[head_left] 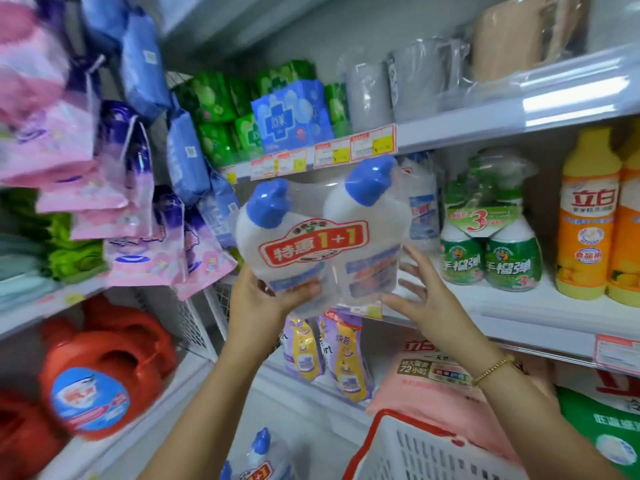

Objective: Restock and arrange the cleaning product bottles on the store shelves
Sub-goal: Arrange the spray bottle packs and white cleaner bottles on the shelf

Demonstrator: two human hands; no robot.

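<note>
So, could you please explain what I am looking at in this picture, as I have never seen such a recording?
There is no robot here. A person wears one wide-angle camera on the head, looking forward and down, so you see their own two arms. The left hand grips the lower corner of a twin pack: two white bottles with blue caps, wrapped in clear film with a red 1+1 label. The right hand rests open against its other side. The pack is held up in front of a shelf, where green spray bottles and orange bottles stand. A white basket with a red rim is below.
</note>
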